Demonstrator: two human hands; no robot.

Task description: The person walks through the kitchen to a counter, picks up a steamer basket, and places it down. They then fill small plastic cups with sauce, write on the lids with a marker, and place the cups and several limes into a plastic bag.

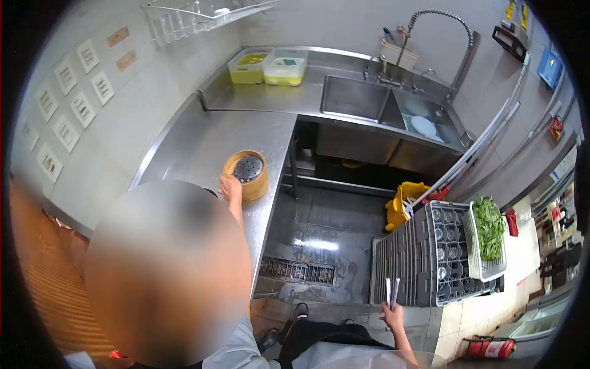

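My right hand is closed around a pair of metal tongs, held tips up over the floor at the lower right. My left hand does not show. On the left metal counter, a round bamboo steamer stands near the front edge, with a dark perforated disc in its top. A co-worker's hand touches the steamer's left side. The co-worker's head is blurred and hides much of the lower left.
Stacked grey racks hold glasses, with a white basket of greens on top. A yellow bucket stands beside them. Two plastic tubs sit by the double sink. A floor drain lies ahead.
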